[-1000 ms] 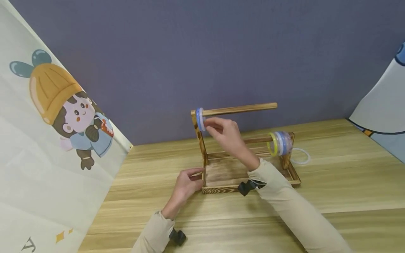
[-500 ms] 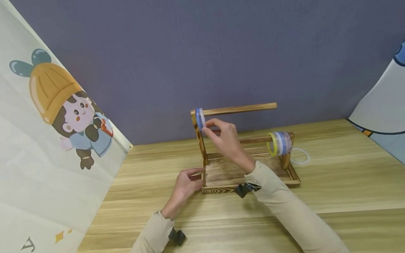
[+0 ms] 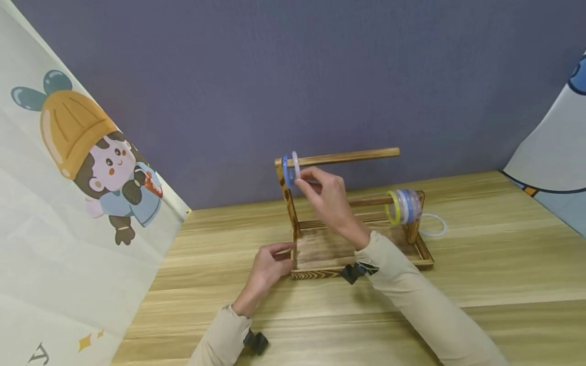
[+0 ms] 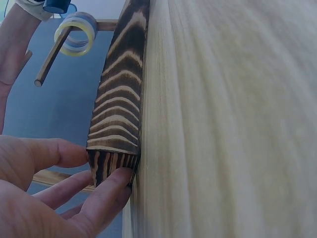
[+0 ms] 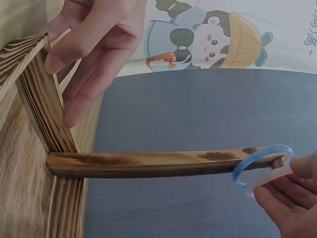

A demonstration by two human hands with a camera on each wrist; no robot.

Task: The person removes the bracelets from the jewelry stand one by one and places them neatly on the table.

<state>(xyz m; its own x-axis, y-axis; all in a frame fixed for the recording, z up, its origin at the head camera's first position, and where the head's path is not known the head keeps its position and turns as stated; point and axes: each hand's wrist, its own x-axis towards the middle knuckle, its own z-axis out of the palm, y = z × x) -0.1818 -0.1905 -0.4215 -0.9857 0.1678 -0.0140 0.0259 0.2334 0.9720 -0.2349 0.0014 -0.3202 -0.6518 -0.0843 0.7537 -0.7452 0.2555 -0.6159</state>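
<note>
My right hand pinches a pale pinkish-white bangle low on its rim, at the left end of the upper rod. A blue bangle hangs on that rod beside it, close to the upright post. In the right wrist view the pale bangle is tilted beside the blue one. My left hand holds the front left corner of the wooden rack. The left wrist view shows thumb and fingers on either side of the base's striped end.
On the lower rod, several bangles, with a yellow one outermost, hang near the right post. A white bangle lies at the rack's right side on the wooden table. A dark blue-grey backing stands behind.
My right fingers have taken hold of the pale bangle's lower rim. It has shifted slightly right and up, leaving a gap to the blue one. My left hand has stayed put.
</note>
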